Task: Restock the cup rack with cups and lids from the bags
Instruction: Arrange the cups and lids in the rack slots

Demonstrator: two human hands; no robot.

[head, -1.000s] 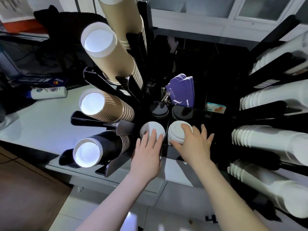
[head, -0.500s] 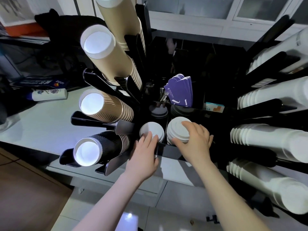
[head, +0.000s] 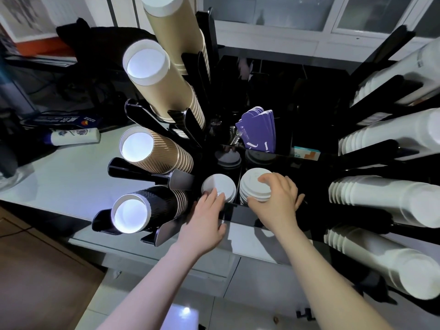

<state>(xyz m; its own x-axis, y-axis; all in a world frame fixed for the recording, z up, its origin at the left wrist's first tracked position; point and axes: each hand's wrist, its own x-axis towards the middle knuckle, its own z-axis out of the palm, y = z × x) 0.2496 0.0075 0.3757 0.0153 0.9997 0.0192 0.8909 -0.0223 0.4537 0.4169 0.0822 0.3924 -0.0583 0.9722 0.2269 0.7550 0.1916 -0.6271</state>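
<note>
Left hand [head: 204,222] slid back to the small lid stack's [head: 218,186] near edge, fingers straight, right hand [head: 276,201] now gripping the taller lid stack [head: 254,184], so restocking looks nearly done, rack [head: 238,210] pretty full.

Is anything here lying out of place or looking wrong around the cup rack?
One thing stands out: a white bottle lies on its side on the counter, left of the rack. The lid stacks under both hands look straight.
</note>
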